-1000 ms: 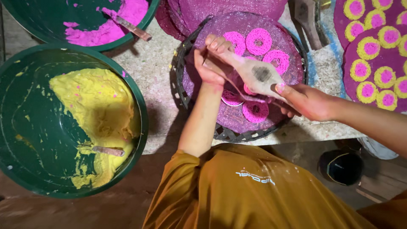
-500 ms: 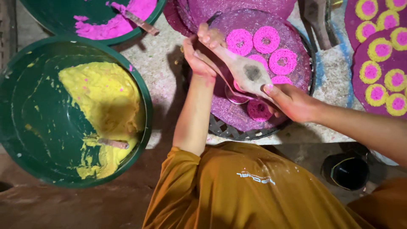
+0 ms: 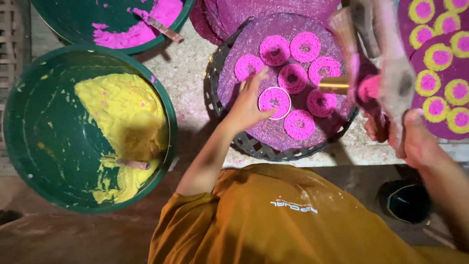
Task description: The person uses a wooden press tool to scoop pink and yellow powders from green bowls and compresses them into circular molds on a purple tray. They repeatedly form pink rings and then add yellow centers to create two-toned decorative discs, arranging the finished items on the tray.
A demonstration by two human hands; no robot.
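Note:
My left hand reaches over a round woven tray lined with purple cloth. Its fingertips grip the edge of a white ring mould filled with pink dough. Several pink dough rings lie around the mould on the cloth. My right hand is raised at the tray's right edge and holds a pale, dough-stained press. The press has a brass nozzle pointing left, and pink dough shows at its barrel.
A green basin of yellow dough with a stick in it sits at the left. Another green basin with pink dough is at the top. Trays of yellow-and-pink discs lie at the right. A dark round container stands below.
My left hand has let go of the press and dropped onto the ring mould. My right hand has lifted the press up and to the right, off the tray.

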